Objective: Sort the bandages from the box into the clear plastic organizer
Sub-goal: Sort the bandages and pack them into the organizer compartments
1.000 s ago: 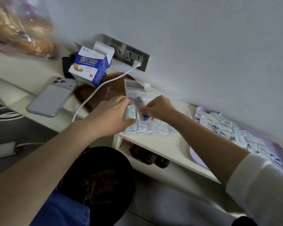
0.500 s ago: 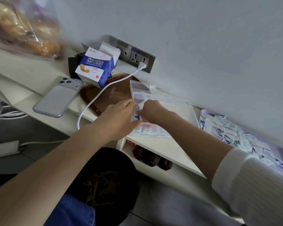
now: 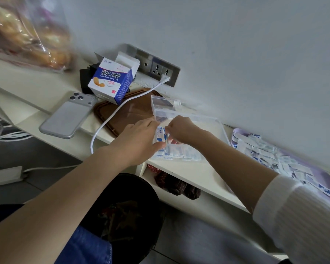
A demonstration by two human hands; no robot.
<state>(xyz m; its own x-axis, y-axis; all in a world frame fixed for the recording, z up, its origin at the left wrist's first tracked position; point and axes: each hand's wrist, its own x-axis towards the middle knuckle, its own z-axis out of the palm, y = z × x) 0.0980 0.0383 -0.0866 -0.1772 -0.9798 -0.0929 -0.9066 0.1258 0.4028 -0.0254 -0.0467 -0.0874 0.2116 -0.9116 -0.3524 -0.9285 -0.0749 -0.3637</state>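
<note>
From the head camera, the clear plastic organizer (image 3: 196,122) lies on the pale shelf (image 3: 181,172) just below the wall, its transparent lid tipped open behind it. Its near row of compartments holds small white wrappers with blue print, the sorted bandages (image 3: 179,152), packed side by side. One bandage (image 3: 160,134), white with a blue label, stands upright at the organizer's left end, between the two hands.

The left hand (image 3: 139,138) spans that left end, fingers at the far edge and thumb at the near edge, holding the organizer. The right hand (image 3: 182,128) reaches in from the right with curled fingers pinching the upright bandage.

The box (image 3: 111,80), blue and white with its flaps open, stands well to the left by the wall socket (image 3: 160,70). A loose pile of bandages (image 3: 271,155) covers a purple tray (image 3: 324,169) on the right.

The hands hide much of the organizer's compartments, and its clear dividers are hard to make out. The tray's far right end is cut off, and the print on the wrappers is too small to read.
</note>
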